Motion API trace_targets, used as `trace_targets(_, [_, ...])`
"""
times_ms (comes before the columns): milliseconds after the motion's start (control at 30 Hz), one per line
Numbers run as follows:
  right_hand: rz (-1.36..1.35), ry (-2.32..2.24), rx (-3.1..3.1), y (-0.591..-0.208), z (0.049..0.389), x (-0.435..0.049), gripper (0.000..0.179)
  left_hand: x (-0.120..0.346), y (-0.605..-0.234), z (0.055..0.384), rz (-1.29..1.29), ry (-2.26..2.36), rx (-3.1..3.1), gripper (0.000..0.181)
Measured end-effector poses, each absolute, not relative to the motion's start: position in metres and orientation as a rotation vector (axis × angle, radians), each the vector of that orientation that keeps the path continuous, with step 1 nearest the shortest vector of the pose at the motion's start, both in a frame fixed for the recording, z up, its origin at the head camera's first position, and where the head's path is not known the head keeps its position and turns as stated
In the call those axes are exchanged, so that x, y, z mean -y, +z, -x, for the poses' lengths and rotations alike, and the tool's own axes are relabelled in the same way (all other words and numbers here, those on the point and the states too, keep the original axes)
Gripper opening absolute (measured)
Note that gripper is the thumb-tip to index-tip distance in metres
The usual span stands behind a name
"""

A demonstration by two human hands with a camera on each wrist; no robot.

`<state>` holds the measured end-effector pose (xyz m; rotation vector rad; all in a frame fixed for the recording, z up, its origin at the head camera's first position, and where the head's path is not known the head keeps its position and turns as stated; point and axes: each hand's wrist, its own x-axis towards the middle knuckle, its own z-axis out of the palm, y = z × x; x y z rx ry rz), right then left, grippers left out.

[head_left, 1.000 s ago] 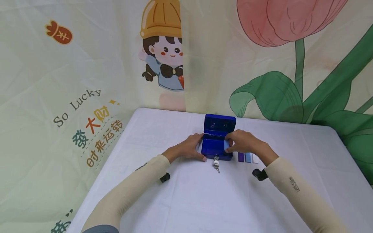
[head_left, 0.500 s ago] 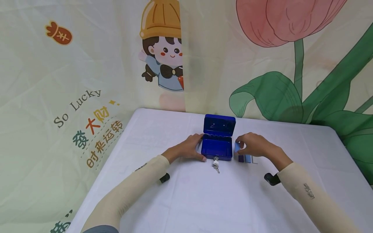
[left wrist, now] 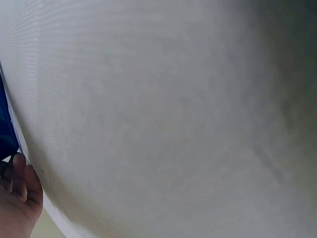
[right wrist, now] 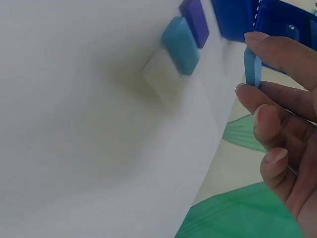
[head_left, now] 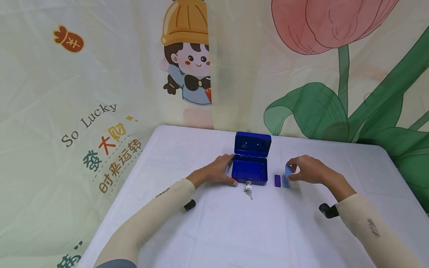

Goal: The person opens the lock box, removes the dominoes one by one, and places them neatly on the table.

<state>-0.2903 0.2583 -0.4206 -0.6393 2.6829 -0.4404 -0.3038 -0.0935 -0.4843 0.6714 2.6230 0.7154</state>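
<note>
A blue cash box [head_left: 242,181] stands on the table with its lid [head_left: 252,144] raised. My left hand [head_left: 219,170] holds the box by its left end, thumb at the front corner and fingers toward the back. To the right, my right hand [head_left: 310,169] pinches a light blue block [right wrist: 252,67] upright between thumb and fingertips, above the table. Close below it lie a purple block [right wrist: 195,22], a second light blue block [right wrist: 181,47] and a white block [right wrist: 163,74] in a row. In the left wrist view only part of the left hand shows.
Keys [head_left: 248,191] hang from the lock at the front of the box. The white tablecloth [head_left: 221,230] runs back to a printed curtain [head_left: 241,74]. Black wrist cameras, one at the left sleeve [head_left: 189,204] and one at the right [head_left: 328,211], sit low over the table.
My right hand has carried the light blue block out of the cash box and rightward, over the row of blocks. The left hand stays at the box.
</note>
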Motion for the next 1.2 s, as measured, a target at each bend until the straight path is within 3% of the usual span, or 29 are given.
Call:
trace_targets(600, [0.518,-0.406,-2.638,-0.438,0.288,-0.299,0.052,0.092,-0.487,0.305,-0.663,0.696,-2.634,0.116])
trace_targets(1200, [0.440,-0.356,-2.624,-0.457,0.285,-0.303,0.057,0.092,-0.487,0.305,-0.694,0.737,-2.634,0.116])
